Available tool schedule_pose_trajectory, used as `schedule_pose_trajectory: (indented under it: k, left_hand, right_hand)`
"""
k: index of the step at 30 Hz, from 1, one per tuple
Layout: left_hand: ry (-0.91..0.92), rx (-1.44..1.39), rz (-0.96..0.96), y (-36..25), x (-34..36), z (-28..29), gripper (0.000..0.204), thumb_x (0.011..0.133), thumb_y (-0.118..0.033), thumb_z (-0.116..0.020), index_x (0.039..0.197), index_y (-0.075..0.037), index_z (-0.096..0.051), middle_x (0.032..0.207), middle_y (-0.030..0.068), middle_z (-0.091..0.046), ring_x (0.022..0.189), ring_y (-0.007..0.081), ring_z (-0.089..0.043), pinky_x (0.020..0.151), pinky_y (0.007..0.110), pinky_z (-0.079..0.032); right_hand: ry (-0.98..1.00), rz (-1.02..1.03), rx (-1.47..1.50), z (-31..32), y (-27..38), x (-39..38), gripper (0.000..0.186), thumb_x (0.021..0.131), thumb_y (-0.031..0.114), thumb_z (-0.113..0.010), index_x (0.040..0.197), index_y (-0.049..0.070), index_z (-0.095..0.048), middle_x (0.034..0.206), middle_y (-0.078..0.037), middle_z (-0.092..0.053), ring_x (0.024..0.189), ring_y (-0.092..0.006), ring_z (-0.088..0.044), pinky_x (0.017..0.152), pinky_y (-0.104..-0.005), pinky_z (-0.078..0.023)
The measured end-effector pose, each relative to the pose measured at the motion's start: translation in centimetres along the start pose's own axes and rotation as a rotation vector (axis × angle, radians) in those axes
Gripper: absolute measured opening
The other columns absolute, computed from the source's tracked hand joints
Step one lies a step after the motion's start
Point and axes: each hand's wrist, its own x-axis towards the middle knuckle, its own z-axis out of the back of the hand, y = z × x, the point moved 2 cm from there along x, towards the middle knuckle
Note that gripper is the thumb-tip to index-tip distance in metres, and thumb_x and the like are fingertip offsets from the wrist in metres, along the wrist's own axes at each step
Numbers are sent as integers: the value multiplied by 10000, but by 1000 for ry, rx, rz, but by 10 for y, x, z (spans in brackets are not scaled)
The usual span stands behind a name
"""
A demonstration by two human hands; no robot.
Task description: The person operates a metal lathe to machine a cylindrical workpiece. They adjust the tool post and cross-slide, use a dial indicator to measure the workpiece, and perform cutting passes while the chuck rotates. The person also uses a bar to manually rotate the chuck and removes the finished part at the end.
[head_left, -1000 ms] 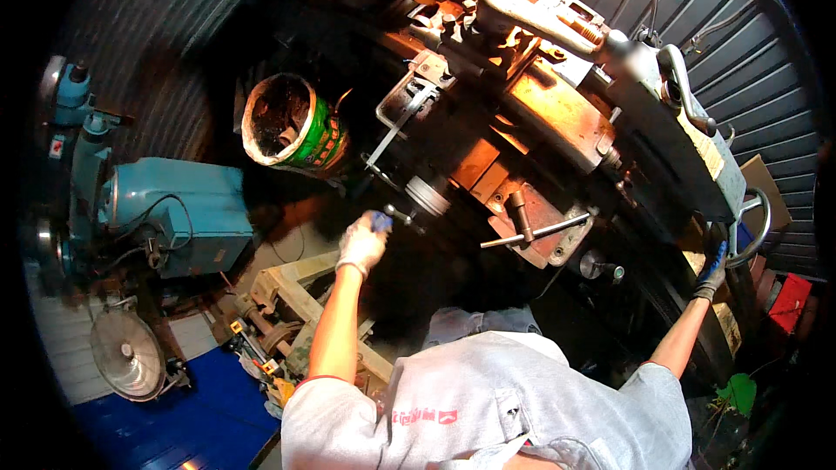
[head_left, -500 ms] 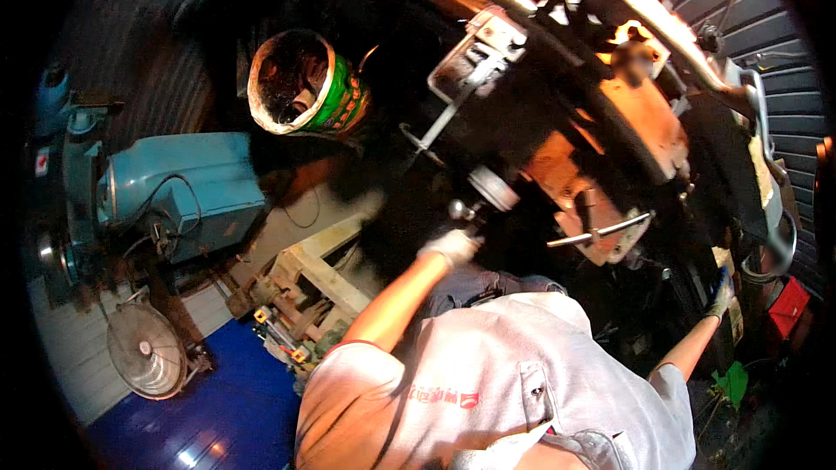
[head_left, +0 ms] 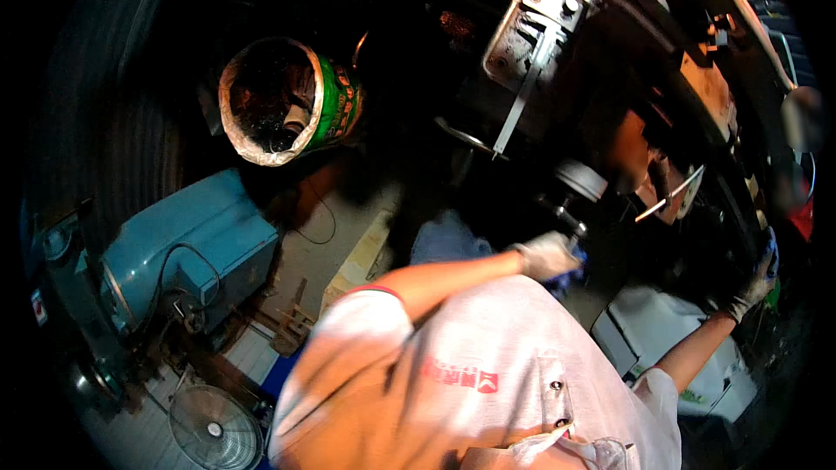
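Note:
My left hand (head_left: 549,257) wears a pale work glove with blue on the fingers. Its fingers curl round the end of a shiny metal crank handle (head_left: 569,216), partly hidden in shadow. Just beyond sits a round silver handwheel (head_left: 581,181) on the dark machine. Over to the right, my right hand (head_left: 754,285), gloved the same way, reaches along the machine's dark side with its fingers stretched out. A thin metal rod (head_left: 670,194) sticks out between the two hands. Farther off, a metal plate with a long bar (head_left: 524,100) is lit brightly.
A green bucket (head_left: 338,103) with a pale rim holds dark contents at the far left. Nearer stand a blue motor-like housing (head_left: 196,231) and a round fan (head_left: 215,429). A white box (head_left: 649,331) lies beside my right forearm. Pale timber (head_left: 361,252) rests on the floor.
The view has turned, shifting the machine rightward and bringing the white box into sight. The crank handle has swung from the wheel's left to below it, with my left hand following.

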Motion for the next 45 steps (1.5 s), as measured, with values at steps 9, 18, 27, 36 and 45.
schedule_pose_trajectory:
  k: [9, 18, 27, 36, 45]
  left_hand:
    - [-109, -162, -79, 36, 55, -35, 259, 933, -275, -552, 978, -37, -644, 693, 57, -588, 615, 167, -605, 557, 330, -507]
    - [85, -618, 83, 131, 89, 11, 229, 945, -249, -535, 1012, -64, -652, 864, 94, -645, 747, 217, -623, 709, 391, -562]
    - [795, 275, -50, -40, -77, 120, 439, 924, -345, -543, 1256, -57, -545, 1176, 118, -613, 1036, 216, -585, 923, 356, -451]
    - [-1231, 1427, -501, -318, -298, 476, 483, 864, -411, -617, 1166, -44, -533, 1028, 208, -607, 932, 373, -613, 834, 442, -501]
    - [-641, -316, -488, -282, -266, 547, 215, 898, -211, -576, 1004, -27, -607, 639, 4, -520, 485, 108, -487, 437, 261, -427]
  right_hand:
    - [-97, 167, 232, -45, 37, -154, 347, 953, 252, -567, 1181, -4, -623, 1225, -141, -616, 1143, -240, -568, 1022, -366, -401]
    - [-185, -153, 273, -50, 60, -253, 367, 946, 272, -579, 1157, -25, -623, 1158, -125, -637, 1088, -231, -579, 996, -363, -407]
    - [-79, 135, 370, -118, 220, -153, 275, 902, 199, -587, 1040, -36, -618, 1090, -138, -623, 1025, -229, -585, 951, -340, -417]
    - [0, 72, 549, -172, 390, -115, 174, 874, 138, -602, 946, 2, -682, 938, -139, -684, 884, -234, -653, 820, -340, -497]
    - [717, -101, 1334, -314, 566, -55, 348, 964, 236, -547, 1220, 0, -570, 1050, -80, -638, 898, -120, -627, 777, -272, -530]
